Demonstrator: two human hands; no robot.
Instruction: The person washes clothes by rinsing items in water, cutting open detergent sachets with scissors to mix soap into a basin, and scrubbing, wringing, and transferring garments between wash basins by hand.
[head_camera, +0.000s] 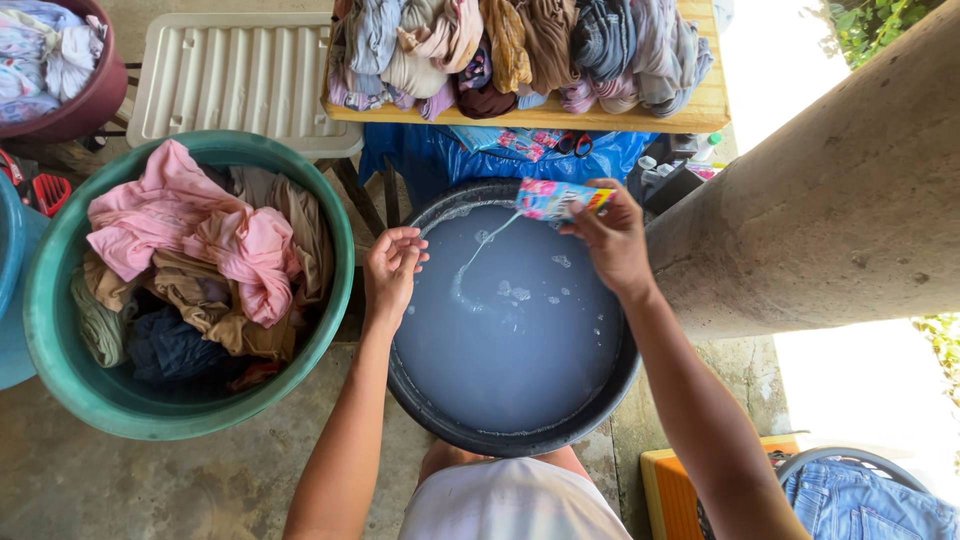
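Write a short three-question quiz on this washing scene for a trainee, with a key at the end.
1. True or false: the right hand tips a small sachet over the black basin of water.
2. Which holds the pink cloth? A) the green tub B) the wooden table C) the black basin
3. Fill in: the left hand is held over the basin's left ____, holding nothing.

Key
1. True: a thin stream runs from the sachet into the water.
2. A: the pink cloth lies on top of the pile in the green tub.
3. Rim.
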